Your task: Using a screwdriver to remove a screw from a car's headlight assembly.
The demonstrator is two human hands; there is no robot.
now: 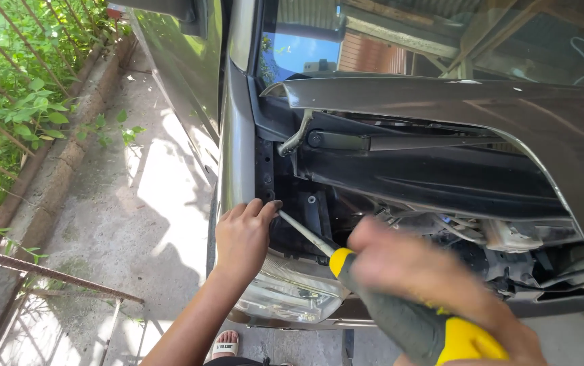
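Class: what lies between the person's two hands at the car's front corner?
In the head view, the screwdriver shaft spans from left hand to right hand, above the headlight.

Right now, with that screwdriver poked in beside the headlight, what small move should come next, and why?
Probably steady the screwdriver before turning: its tip meets the left hand fingertips at the fender edge, while the right hand is blurred in motion on the handle.

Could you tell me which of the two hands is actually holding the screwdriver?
The right hand, blurred, grips the screwdriver by its yellow-and-grey handle; the left hand only rests by the shaft's tip at the fender edge.
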